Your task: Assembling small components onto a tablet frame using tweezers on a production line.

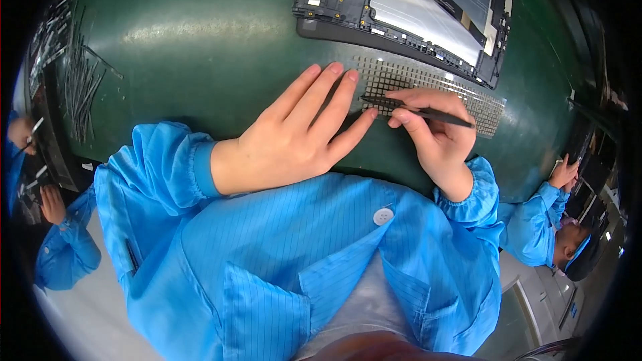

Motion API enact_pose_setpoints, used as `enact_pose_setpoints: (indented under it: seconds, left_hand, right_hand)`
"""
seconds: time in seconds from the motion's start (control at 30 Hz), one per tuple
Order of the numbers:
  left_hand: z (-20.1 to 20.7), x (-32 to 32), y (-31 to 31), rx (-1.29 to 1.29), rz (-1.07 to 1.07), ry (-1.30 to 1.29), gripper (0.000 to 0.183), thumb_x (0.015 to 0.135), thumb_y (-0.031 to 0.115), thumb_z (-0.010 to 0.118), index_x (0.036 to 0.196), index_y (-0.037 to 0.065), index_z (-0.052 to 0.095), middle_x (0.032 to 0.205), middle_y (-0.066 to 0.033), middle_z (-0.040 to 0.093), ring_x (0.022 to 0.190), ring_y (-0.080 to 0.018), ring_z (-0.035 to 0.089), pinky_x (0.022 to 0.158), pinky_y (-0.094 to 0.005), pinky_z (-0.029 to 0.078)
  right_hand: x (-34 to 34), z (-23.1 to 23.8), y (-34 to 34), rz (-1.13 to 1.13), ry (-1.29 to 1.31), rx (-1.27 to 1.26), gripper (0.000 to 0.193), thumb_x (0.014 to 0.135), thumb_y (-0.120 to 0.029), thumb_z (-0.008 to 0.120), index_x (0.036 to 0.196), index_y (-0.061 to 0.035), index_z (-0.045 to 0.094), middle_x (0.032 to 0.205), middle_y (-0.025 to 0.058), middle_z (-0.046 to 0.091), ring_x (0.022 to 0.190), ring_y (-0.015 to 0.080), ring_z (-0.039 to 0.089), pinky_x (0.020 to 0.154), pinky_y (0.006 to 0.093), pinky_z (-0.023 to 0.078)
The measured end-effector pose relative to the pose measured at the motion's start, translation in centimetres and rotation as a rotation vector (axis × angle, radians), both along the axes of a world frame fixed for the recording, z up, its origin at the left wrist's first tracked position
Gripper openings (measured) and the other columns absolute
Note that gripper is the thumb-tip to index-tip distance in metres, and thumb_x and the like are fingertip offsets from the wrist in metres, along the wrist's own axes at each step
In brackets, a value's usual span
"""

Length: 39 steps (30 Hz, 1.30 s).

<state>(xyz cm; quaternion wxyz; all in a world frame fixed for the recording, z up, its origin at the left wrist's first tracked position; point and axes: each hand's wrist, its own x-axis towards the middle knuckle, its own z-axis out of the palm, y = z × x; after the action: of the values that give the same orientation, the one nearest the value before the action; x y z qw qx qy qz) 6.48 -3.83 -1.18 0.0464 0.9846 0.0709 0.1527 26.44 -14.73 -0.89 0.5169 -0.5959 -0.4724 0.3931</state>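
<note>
Worktop [187,80], green, runs under both hands. Device housing [338,10] sits on it, face-up and uncovered, straight ahead of right hand and beyond the sheet. Inside the housing: a silver panel [408,20] fills much of the middle, small screws and boards round the rim. Pile of dark strips [81,97], well off to the left of left hand, loose and jumbled.

Sheet [483,111] lies between housing and hands, carries rows of small squares; runs from left hand's fingertips to past right hand. Left hand [291,134] is palm-down, fingers fanned, tips at the sheet's left end, thumb tip at its near edge. Right hand [438,132] pinches dark tweezers [451,119] between thumb and fingers, points aimed left over the squares, just beside left hand's thumb. Can't tell if the points grip a square.
</note>
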Motion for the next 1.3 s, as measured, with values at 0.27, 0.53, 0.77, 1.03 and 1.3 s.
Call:
enact_pose_setpoints:
  seconds: [0.27,0.53,0.77,1.03,1.3]
  left_hand:
    - [0.1,0.2,-0.2,-0.011,0.007,0.01,0.043,0.077,0.02,0.051,0.118,0.017,0.063,0.124,-0.0216,0.055,0.114,-0.0354,0.055,0.098,-0.0428,0.046]
    - [0.1,0.3,-0.2,-0.017,0.01,0.014,0.043,0.076,0.02,0.051,0.117,0.017,0.064,0.124,-0.022,0.055,0.114,-0.0357,0.055,0.097,-0.0431,0.046]
    - [0.1,0.2,-0.1,-0.035,0.009,0.01,0.043,0.076,0.019,0.05,0.116,0.017,0.064,0.124,-0.0239,0.054,0.115,-0.0359,0.055,0.097,-0.0435,0.046]
    - [0.1,0.1,-0.1,-0.032,0.0,0.014,0.044,0.077,0.017,0.049,0.119,0.016,0.063,0.123,-0.0275,0.053,0.115,-0.0365,0.054,0.098,-0.0438,0.045]
    - [-0.1,0.1,-0.2,-0.024,0.011,0.004,0.044,0.076,0.018,0.049,0.118,0.017,0.063,0.123,-0.0272,0.053,0.115,-0.0365,0.055,0.098,-0.0439,0.046]
  right_hand:
    - [0.0,0.5,0.1,-0.039,0.115,0.005,0.017,0.083,0.005,0.065,0.098,0.0077,0.057,0.099,0.0192,0.066,0.076,0.0178,0.067,0.069,0.0276,0.056]
    - [0.2,0.4,0.0,-0.003,0.029,-0.006,0.019,0.082,0.006,0.066,0.099,0.0077,0.057,0.097,0.019,0.066,0.074,0.0169,0.066,0.065,0.0257,0.055]
    - [0.7,0.8,0.3,0.071,0.001,0.143,0.015,0.082,0.009,0.064,0.094,0.0061,0.056,0.098,0.0246,0.065,0.07,0.0182,0.066,0.061,0.0267,0.055]
    - [3.5,1.0,3.7,-0.15,-0.055,0.231,0.019,0.088,0.007,0.058,0.105,0.0061,0.05,0.094,0.0205,0.065,0.069,0.0158,0.063,0.064,0.025,0.054]
    - [3.6,0.7,4.0,-0.155,-0.11,0.262,0.018,0.088,0.007,0.058,0.105,0.0062,0.051,0.093,0.0194,0.065,0.069,0.0172,0.064,0.064,0.025,0.055]
